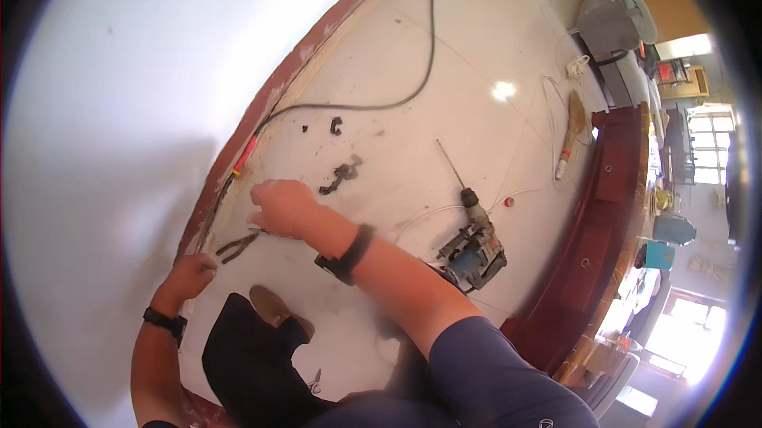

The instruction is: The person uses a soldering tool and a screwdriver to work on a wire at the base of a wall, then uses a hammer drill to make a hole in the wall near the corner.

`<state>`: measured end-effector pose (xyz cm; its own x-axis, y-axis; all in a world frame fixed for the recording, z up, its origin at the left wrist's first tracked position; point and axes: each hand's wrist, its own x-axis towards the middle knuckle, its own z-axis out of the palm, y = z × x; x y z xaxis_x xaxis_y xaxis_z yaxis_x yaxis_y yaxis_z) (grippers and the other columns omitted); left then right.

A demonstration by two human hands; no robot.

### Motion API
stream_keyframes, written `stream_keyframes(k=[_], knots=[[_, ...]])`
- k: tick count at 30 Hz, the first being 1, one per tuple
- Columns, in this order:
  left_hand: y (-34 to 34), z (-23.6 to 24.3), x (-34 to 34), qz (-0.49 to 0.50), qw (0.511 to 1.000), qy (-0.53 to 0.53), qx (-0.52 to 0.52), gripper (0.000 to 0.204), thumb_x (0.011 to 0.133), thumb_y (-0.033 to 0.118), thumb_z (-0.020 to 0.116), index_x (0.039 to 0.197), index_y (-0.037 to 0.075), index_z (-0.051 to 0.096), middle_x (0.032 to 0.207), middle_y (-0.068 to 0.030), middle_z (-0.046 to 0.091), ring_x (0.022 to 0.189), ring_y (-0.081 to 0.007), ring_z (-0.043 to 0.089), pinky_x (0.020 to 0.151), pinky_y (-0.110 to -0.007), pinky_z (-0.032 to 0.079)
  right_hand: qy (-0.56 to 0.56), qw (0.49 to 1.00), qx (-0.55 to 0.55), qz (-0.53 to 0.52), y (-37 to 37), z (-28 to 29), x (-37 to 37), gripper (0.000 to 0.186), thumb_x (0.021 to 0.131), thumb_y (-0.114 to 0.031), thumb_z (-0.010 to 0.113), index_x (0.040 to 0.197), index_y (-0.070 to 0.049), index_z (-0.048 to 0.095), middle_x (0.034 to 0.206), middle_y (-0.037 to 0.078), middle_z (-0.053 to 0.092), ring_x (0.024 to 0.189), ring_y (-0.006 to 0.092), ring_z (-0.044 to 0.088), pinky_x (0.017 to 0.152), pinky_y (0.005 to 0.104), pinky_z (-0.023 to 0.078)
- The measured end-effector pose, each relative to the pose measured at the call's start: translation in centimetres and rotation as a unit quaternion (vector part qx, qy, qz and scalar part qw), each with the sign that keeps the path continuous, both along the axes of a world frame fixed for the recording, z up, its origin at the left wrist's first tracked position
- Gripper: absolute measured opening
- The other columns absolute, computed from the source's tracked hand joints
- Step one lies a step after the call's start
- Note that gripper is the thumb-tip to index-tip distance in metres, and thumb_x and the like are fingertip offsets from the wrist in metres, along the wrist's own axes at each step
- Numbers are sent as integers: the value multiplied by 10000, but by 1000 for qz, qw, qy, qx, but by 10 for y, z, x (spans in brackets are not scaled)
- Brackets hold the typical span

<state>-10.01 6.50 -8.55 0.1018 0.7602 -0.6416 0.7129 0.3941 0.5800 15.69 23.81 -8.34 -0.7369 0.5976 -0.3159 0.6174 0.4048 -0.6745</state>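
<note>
My left hand (pixel 190 275) is closed beside the reddish-brown skirting at the foot of the white wall. Whatever its fingers pinch is too small to make out. Farther along the same edge, my right hand (pixel 279 207) has curled fingers, and any thing in them is hidden. A pair of pliers (pixel 236 248) lies on the floor between the hands, handles apart. Past the right hand, a slim red piece with a yellow end (pixel 246 155) rests along the skirting (pixel 232 133), where a dark cable (pixel 349 108) meets the wall.
Black clip-like pieces (pixel 341 175) lie on the pale floor. A hammer drill (pixel 476 249) with a long bit lies to the right, near a small red round item (pixel 509 202). Scissors (pixel 315 383) lie by my shoe (pixel 274 306). A brush (pixel 573 130) is by the dark red cabinet (pixel 591 245).
</note>
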Motion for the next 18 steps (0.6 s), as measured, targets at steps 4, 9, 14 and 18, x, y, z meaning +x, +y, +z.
stream_keyframes(k=[4,9,14,18], knots=[[26,90,47,-74,996,44,-13,181,774,148,614,893,26,675,856,-176,664,824,-314,645,728,-384,504,26,999,6,26,-22,94,28,349,785,-375,663,958,-78,603,930,118,625,901,321,612,756,437,486],[15,178,99,-112,992,42,-50,203,804,220,619,894,50,685,881,-162,671,852,-325,643,749,-393,505,-13,993,-89,76,-83,195,89,340,793,-383,659,951,-87,610,927,131,620,901,329,614,749,446,486],[-16,287,147,-162,982,35,-91,224,797,250,634,904,59,683,893,-168,673,848,-343,636,770,-413,499,-61,977,-195,65,-155,277,157,372,826,-434,615,928,-77,621,935,135,625,918,345,610,762,450,490],[-61,325,141,-172,979,-10,-108,251,807,282,638,893,50,685,877,-142,682,830,-304,648,754,-383,502,-75,982,-172,-2,-214,309,219,412,846,-473,558,970,-88,638,982,137,646,953,326,613,799,445,491]])
